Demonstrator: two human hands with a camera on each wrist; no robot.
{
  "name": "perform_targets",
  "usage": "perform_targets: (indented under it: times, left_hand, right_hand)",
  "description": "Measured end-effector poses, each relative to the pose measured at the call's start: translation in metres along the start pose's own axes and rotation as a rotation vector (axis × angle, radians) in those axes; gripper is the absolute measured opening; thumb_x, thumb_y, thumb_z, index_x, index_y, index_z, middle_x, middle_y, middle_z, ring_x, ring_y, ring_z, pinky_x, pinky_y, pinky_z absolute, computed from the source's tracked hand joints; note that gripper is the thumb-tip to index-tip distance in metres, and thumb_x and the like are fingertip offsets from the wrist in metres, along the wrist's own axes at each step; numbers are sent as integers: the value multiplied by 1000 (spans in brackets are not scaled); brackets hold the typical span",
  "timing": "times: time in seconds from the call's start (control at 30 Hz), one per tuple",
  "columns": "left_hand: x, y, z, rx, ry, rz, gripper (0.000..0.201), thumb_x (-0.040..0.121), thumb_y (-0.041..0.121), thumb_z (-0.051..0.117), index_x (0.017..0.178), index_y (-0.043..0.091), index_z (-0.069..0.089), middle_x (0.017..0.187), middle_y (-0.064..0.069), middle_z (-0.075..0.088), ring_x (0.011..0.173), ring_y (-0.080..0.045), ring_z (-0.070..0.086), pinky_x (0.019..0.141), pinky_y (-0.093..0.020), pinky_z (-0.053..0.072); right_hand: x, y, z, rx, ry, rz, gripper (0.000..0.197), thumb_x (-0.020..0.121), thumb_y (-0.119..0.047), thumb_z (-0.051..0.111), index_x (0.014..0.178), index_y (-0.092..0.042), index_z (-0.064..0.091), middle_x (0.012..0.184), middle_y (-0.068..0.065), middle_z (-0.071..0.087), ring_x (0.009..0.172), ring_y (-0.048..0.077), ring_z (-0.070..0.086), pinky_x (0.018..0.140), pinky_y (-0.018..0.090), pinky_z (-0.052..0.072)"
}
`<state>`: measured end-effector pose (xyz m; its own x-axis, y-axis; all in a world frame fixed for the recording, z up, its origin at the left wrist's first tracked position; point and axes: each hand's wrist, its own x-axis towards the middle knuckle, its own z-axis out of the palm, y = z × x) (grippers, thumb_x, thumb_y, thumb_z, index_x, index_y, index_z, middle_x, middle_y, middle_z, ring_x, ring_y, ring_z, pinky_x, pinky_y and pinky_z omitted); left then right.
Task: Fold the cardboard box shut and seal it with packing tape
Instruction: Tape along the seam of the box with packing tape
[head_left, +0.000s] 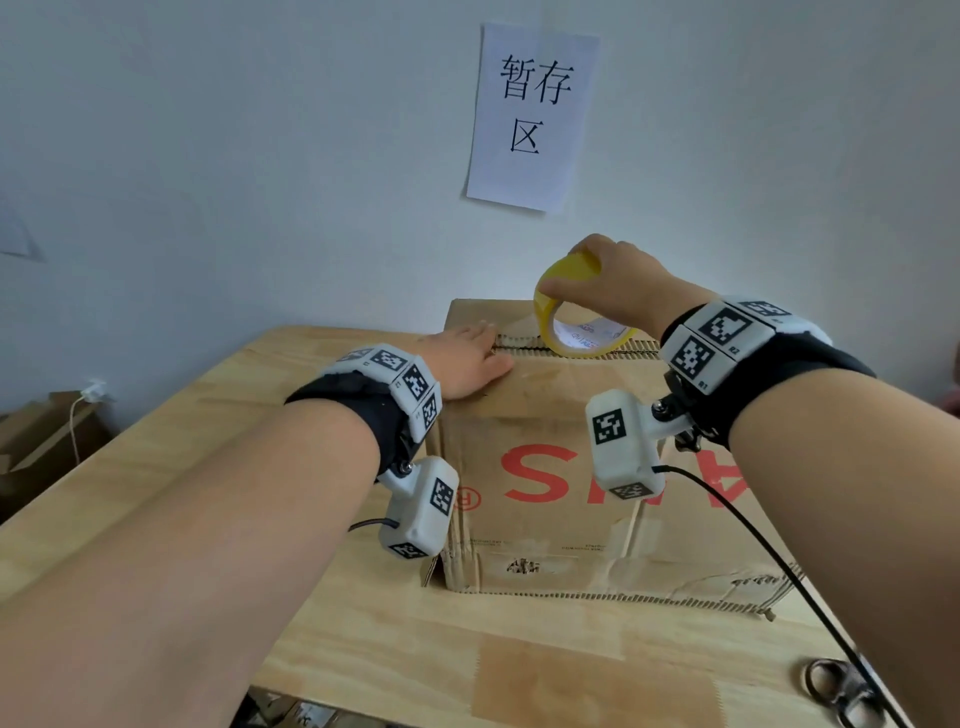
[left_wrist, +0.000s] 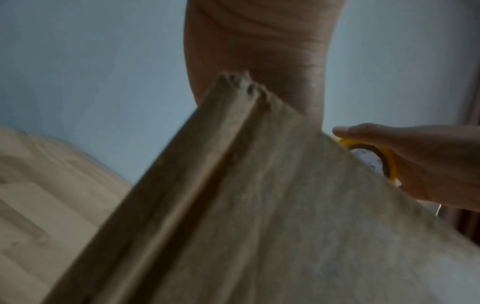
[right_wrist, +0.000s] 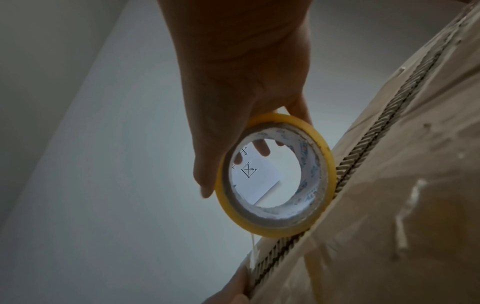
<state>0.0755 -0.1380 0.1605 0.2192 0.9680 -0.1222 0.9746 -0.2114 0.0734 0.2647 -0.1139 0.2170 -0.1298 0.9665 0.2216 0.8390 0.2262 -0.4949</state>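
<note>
Head view: the left hand (head_left: 465, 358) lay flat, fingers straight, on the closed cardboard box (head_left: 545, 467) by its top seam; the right hand (head_left: 613, 283) gripped the tape roll (head_left: 558, 312) standing on that seam. The box sat on the wooden table (head_left: 156, 493), scissors (head_left: 841, 691) near right.

Left wrist view: blurred cardboard, wall beyond.

Right wrist view: fingers (right_wrist: 262, 147) curled through the roll's core.

Worn matt corrugated cardboard box (head_left: 561, 415), glossy yellow plastic tape roll (head_left: 558, 306), pale smooth wooden table (head_left: 156, 467)
</note>
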Motion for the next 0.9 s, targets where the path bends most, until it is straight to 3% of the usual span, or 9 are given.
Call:
perform_targets:
  times: [0.13,0.23,0.3,0.37,0.43,0.57,0.7,0.77,0.9]
  left_hand:
    - [6,3,1,53,-31,-14,63,101,46,17,152,11,5,160,-7,1,147,-20,3,118,-38,4]
    - [6,8,2,28,-18,-4,65,101,47,20,151,6,10,159,-13,6,147,-24,5,119,-37,8]
    - [6,8,3,3,-7,1,66,100,48,19,150,4,15,158,-15,12,146,-25,9,118,-39,10]
    - [5,7,2,-1,-12,-2,66,100,48,18,149,4,14,158,-16,12,146,-25,9,118,-39,10]
    - [3,8,0,22,-27,-5,66,101,48,17,151,5,9,159,-14,6,147,-24,4,119,-38,7]
    - [1,8,-2,36,-65,-4,68,100,49,14,152,7,2,159,-12,0,147,-21,0,119,-35,4]
    - [1,8,-2,47,-55,-4,68,100,50,16,151,6,3,159,-13,1,147,-23,2,119,-35,6]
    - [4,7,-1,55,-42,8,68,100,51,17,151,7,6,159,-15,5,146,-26,7,119,-39,10]
    - [6,16,-3,109,-91,-26,63,95,61,12,151,33,4,158,-17,5,145,-33,9,117,-48,12]
  right_hand:
    - [-2,10,2,241,43,95,74,76,-69,60,127,-16,45,109,-1,50,106,22,52,89,37,46]
    - [-1,11,8,424,100,180,80,76,-71,57,129,-13,45,112,2,52,108,24,52,93,41,46]
    - [1,8,8,437,114,202,75,76,-64,64,127,-12,46,108,2,52,102,23,53,83,37,47]
    - [2,3,6,375,128,199,62,76,-54,67,117,-12,47,95,-1,49,90,20,50,64,28,41]
    - [3,-5,2,267,149,161,60,76,-50,69,116,-12,46,100,2,47,87,20,47,56,25,35]
    - [2,-11,-13,80,163,121,66,74,-48,69,124,-12,45,117,8,44,90,24,48,65,31,37]
    - [-1,7,-15,11,149,162,59,75,-47,71,115,-11,48,117,10,49,86,23,48,64,31,36]
    - [-2,14,-10,9,147,157,65,75,-52,70,122,-12,49,121,10,50,90,23,48,68,32,38]
    - [-3,18,-9,70,113,128,75,82,-65,57,140,-20,43,135,7,48,119,25,48,90,35,41]
